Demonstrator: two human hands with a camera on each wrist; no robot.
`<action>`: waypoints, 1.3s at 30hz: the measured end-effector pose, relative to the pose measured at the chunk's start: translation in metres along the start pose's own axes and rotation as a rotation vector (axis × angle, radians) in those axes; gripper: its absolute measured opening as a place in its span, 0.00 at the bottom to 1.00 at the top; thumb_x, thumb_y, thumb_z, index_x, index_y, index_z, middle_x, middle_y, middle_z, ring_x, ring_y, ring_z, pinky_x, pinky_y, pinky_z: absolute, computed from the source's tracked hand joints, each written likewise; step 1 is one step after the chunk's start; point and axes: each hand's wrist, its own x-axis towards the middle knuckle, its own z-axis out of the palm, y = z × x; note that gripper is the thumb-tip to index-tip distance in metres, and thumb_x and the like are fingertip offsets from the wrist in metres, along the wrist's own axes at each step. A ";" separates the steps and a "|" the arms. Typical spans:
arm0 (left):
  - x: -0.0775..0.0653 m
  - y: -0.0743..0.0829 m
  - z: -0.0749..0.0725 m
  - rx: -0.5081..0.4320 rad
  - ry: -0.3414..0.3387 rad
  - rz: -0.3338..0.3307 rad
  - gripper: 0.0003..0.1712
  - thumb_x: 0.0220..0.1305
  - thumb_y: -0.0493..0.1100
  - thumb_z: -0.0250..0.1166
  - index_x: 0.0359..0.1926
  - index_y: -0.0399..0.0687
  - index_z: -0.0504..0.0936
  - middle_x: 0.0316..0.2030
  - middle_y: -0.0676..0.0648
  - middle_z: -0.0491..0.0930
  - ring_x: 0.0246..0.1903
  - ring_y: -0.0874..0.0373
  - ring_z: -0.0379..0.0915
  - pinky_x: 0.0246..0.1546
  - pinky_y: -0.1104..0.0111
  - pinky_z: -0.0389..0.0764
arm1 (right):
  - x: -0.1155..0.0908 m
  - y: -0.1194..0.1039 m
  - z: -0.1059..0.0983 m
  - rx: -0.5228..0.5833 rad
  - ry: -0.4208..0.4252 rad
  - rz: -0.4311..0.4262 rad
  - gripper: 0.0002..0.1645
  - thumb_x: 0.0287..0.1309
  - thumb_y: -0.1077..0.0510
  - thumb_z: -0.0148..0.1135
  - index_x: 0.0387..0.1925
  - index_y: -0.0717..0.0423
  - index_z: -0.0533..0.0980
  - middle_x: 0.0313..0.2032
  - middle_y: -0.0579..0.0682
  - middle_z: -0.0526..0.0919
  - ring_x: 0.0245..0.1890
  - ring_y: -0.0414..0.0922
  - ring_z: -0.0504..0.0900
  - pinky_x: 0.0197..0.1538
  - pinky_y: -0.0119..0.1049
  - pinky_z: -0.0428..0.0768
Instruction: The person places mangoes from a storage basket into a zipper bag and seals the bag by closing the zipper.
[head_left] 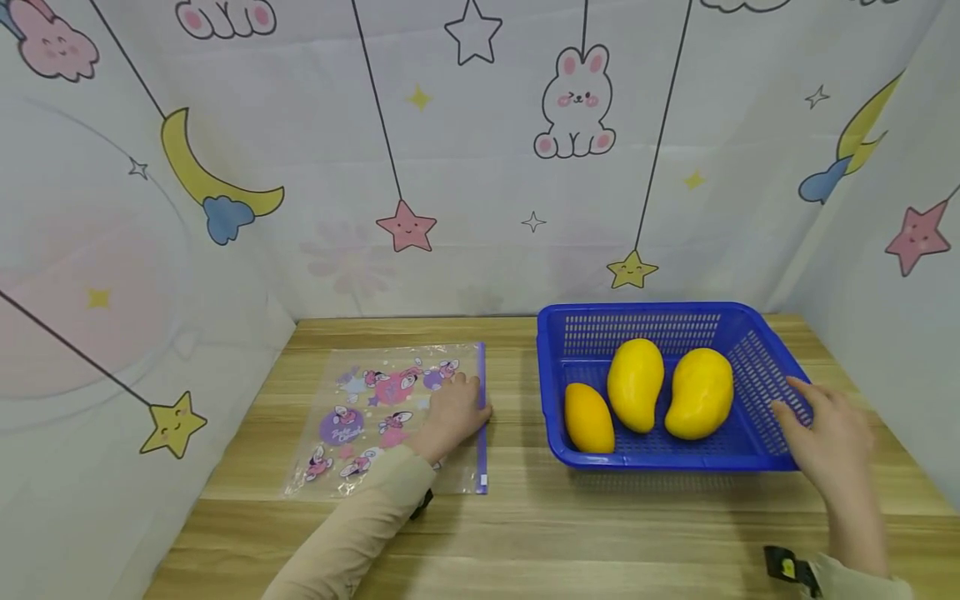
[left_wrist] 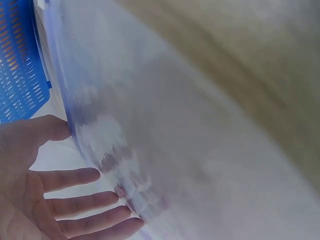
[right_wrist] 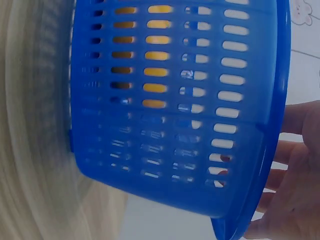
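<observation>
Head view, left hand resting on printed zip bag, fingers lying loose, right hand hanging wide at blue basket's right rim, three yellow mangoes sitting inside.

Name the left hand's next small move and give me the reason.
Probably pinch the purple edge of the clear bag and lift it slightly: the left hand is right at that edge, the bag lies spread on the table, and the three yellow mangoes sit apart from it in the blue basket.
</observation>
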 end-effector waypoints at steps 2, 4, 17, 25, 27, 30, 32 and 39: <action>0.000 0.000 0.000 -0.012 -0.001 -0.003 0.20 0.57 0.51 0.65 0.41 0.39 0.79 0.35 0.40 0.77 0.34 0.46 0.76 0.30 0.55 0.82 | 0.002 -0.004 0.001 0.000 -0.003 -0.027 0.31 0.68 0.52 0.48 0.64 0.69 0.64 0.57 0.82 0.64 0.54 0.80 0.60 0.53 0.73 0.57; 0.001 0.000 -0.001 -0.030 -0.003 -0.008 0.17 0.56 0.50 0.65 0.38 0.39 0.79 0.33 0.41 0.77 0.33 0.47 0.75 0.29 0.56 0.81 | 0.003 -0.008 0.002 0.004 -0.010 -0.048 0.31 0.68 0.52 0.49 0.64 0.69 0.64 0.56 0.82 0.65 0.54 0.79 0.62 0.53 0.73 0.57; 0.004 0.003 -0.003 -0.044 -0.027 -0.004 0.12 0.56 0.42 0.64 0.21 0.42 0.75 0.24 0.43 0.75 0.23 0.53 0.70 0.22 0.61 0.78 | 0.006 -0.034 0.009 0.036 -0.051 -0.130 0.29 0.69 0.51 0.49 0.62 0.68 0.67 0.57 0.78 0.67 0.54 0.76 0.63 0.51 0.74 0.57; 0.006 0.005 -0.003 -0.018 -0.024 -0.041 0.11 0.55 0.41 0.65 0.22 0.37 0.79 0.27 0.40 0.78 0.25 0.49 0.75 0.23 0.59 0.81 | 0.012 -0.052 0.010 0.068 -0.073 -0.163 0.29 0.69 0.52 0.50 0.63 0.67 0.67 0.57 0.77 0.67 0.56 0.76 0.62 0.51 0.76 0.56; 0.006 0.004 -0.003 -0.018 -0.020 -0.043 0.10 0.55 0.41 0.66 0.25 0.36 0.80 0.27 0.40 0.78 0.24 0.49 0.75 0.22 0.60 0.81 | 0.013 -0.057 0.010 0.076 -0.080 -0.171 0.29 0.69 0.52 0.50 0.63 0.67 0.67 0.57 0.77 0.67 0.56 0.76 0.61 0.52 0.76 0.56; 0.006 0.002 -0.002 -0.022 -0.004 -0.035 0.08 0.54 0.40 0.65 0.28 0.37 0.80 0.25 0.41 0.78 0.22 0.50 0.75 0.19 0.62 0.79 | 0.013 -0.063 0.010 0.092 -0.093 -0.184 0.29 0.69 0.52 0.50 0.64 0.67 0.66 0.58 0.77 0.67 0.58 0.75 0.61 0.54 0.77 0.55; 0.006 0.001 -0.002 -0.020 0.010 -0.027 0.08 0.55 0.40 0.65 0.31 0.37 0.80 0.25 0.41 0.78 0.22 0.50 0.74 0.18 0.62 0.79 | 0.013 -0.067 0.010 0.093 -0.099 -0.193 0.29 0.69 0.51 0.50 0.64 0.67 0.66 0.58 0.76 0.67 0.58 0.75 0.61 0.54 0.76 0.55; 0.004 0.001 -0.005 -0.009 0.069 0.000 0.07 0.54 0.38 0.65 0.33 0.38 0.79 0.25 0.42 0.77 0.21 0.52 0.72 0.17 0.64 0.76 | 0.013 -0.082 0.010 0.099 -0.094 -0.233 0.28 0.69 0.52 0.50 0.62 0.68 0.68 0.56 0.74 0.70 0.56 0.73 0.64 0.54 0.73 0.59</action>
